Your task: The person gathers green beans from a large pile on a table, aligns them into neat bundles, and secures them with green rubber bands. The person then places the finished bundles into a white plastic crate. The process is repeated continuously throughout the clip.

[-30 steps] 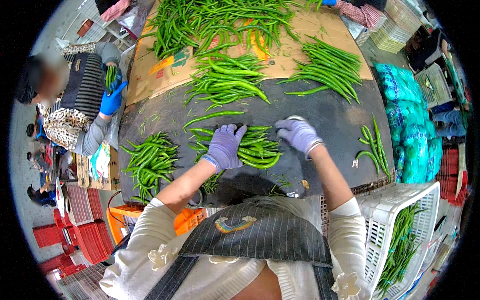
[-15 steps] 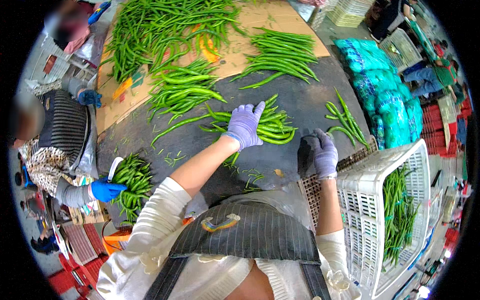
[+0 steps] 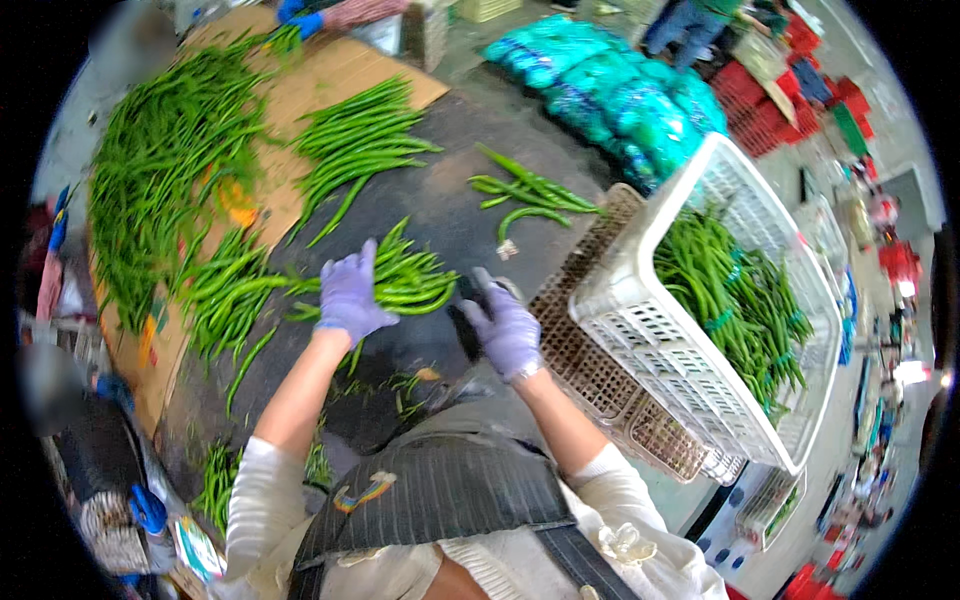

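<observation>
My left hand [image 3: 353, 293], in a thin purple glove, lies over the left part of a small bunch of long green chili peppers [image 3: 415, 280] and grips it against the dark tabletop. The peppers' tips fan out to the right of it. Just right of the bunch is my right hand [image 3: 505, 328], in a purple glove with a dark palm side; its fingers are apart and hold nothing. A few loose peppers [image 3: 530, 190] lie farther off on the dark surface.
Neat peppers [image 3: 365, 140] and a large tangled heap [image 3: 160, 170] lie on cardboard [image 3: 425, 90]. A white crate [image 3: 650, 310] with tied pepper bunches stands at right beside a brownish crate [image 3: 570, 350]. Stuffed teal bags [image 3: 610, 85] lie beyond. Co-workers' blue-gloved hands show at left and top.
The view has swung right, so the table things sit farther left and more of the white crate shows. My right hand has come closer to the bunch; my left stays on it.
</observation>
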{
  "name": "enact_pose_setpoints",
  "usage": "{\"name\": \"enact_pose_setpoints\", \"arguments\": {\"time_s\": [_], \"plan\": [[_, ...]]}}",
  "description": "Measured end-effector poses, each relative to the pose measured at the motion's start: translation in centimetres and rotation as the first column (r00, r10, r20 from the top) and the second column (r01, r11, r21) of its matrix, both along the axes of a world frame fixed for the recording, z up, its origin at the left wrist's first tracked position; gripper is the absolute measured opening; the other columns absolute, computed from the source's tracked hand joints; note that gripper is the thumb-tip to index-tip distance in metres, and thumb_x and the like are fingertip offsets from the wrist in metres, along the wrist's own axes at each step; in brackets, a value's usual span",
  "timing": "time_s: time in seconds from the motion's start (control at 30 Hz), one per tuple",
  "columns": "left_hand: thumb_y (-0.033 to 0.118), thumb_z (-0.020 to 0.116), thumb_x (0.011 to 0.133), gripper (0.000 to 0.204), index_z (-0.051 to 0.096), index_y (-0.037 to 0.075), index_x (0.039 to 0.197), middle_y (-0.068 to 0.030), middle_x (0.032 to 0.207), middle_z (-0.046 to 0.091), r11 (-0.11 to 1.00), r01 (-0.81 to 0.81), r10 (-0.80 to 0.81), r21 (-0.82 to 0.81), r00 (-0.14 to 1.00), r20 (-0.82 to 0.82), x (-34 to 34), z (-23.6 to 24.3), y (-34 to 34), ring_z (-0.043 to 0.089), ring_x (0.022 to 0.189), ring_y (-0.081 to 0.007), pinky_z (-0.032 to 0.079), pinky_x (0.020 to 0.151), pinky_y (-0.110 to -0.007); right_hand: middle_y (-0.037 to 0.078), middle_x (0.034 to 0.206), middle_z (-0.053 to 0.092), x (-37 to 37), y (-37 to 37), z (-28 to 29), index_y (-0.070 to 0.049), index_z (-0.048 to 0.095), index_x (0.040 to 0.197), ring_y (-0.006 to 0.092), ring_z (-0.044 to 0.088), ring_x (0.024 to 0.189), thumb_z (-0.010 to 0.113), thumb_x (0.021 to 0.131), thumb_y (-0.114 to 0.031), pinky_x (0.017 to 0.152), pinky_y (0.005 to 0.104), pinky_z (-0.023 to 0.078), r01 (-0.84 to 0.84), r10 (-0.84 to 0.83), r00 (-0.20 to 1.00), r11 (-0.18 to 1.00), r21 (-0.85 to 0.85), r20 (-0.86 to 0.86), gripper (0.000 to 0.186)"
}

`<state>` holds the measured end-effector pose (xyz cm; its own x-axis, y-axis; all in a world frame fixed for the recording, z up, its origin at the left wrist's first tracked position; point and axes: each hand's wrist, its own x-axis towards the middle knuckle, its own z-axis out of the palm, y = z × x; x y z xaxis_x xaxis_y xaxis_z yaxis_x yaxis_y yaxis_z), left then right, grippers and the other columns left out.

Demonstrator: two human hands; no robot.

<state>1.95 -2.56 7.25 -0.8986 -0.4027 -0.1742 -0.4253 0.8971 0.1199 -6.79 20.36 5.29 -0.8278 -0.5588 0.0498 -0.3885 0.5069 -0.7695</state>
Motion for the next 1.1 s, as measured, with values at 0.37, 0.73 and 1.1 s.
{"name": "enact_pose_setpoints", "arguments": {"time_s": [0.37,0.73,1.1], "plan": [[0.032,0.085,0.051,0.102,0.040,0.005,0.138,-0.0189,0.115,0.055,0.984,0.177,-0.171,0.012,0.965,-0.200,-1.1,-3.3,0.3,0.053,0.109,-0.0356,0.042,0.095,-0.046,0.016,0.103,0.067,-2.6,-1.4,-3.7,-0.011,0.057,0.124,0.0354,0.065,0.090,0.058,0.091,-0.024,0.082,0.0442,0.051,0.033,-0.032,0.977,0.999,0.003,-0.209,0.036],[0.054,0.088,0.046,0.136,0.017,0.006,0.151,-0.0188,0.140,0.045,0.990,0.139,-0.139,0.041,0.990,0.009,-0.9,-0.9,0.6,0.044,0.128,-0.0370,0.030,0.109,-0.048,0.020,0.123,0.061,1.0,5.3,-2.1,-0.006,0.055,0.131,0.0327,0.059,0.115,0.056,0.093,-0.011,0.098,0.0357,0.044,0.091,-0.062,0.989,0.971,-0.223,0.134,0.038],[0.046,0.083,0.063,0.091,0.047,0.008,0.138,-0.0156,0.129,0.055,0.945,0.314,-0.224,0.095,0.829,-0.512,0.9,1.5,2.7,0.051,0.119,-0.0336,0.036,0.105,-0.044,0.002,0.097,0.060,3.7,3.4,2.0,-0.009,0.027,0.151,0.0076,0.048,0.072,0.043,0.096,-0.005,0.070,0.0225,0.046,-0.006,0.367,0.749,0.836,-0.548,0.552,0.058]]}}
